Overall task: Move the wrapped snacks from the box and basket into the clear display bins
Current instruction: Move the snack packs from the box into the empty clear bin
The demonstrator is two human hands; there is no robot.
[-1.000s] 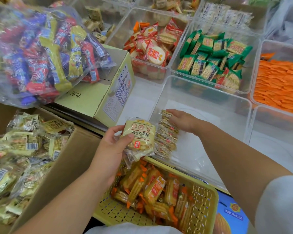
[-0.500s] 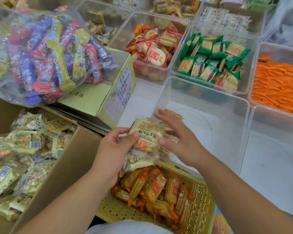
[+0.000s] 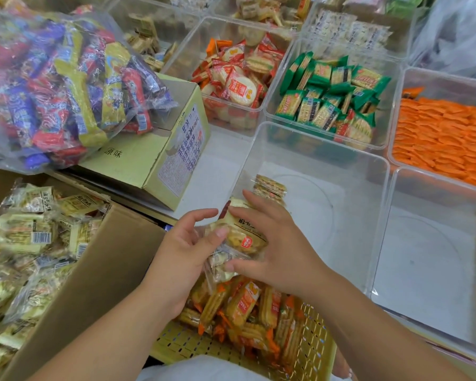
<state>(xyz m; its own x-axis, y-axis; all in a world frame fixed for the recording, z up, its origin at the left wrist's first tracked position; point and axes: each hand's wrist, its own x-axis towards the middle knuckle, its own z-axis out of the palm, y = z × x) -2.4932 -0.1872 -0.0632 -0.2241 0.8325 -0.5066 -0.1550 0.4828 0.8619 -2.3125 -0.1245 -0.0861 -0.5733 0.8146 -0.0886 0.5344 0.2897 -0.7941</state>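
Clear display bins (image 3: 318, 149) fill background; left hand (image 3: 180, 254) and right hand (image 3: 282, 253) both grip pale snack packets (image 3: 242, 239) over yellow basket (image 3: 315, 351).

Bag of colourful bars (image 3: 61, 89) atop a yellow-green carton (image 3: 138, 163).

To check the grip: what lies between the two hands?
In the head view, pale yellow wrapped snacks lie between the left hand and right hand; both hold them.
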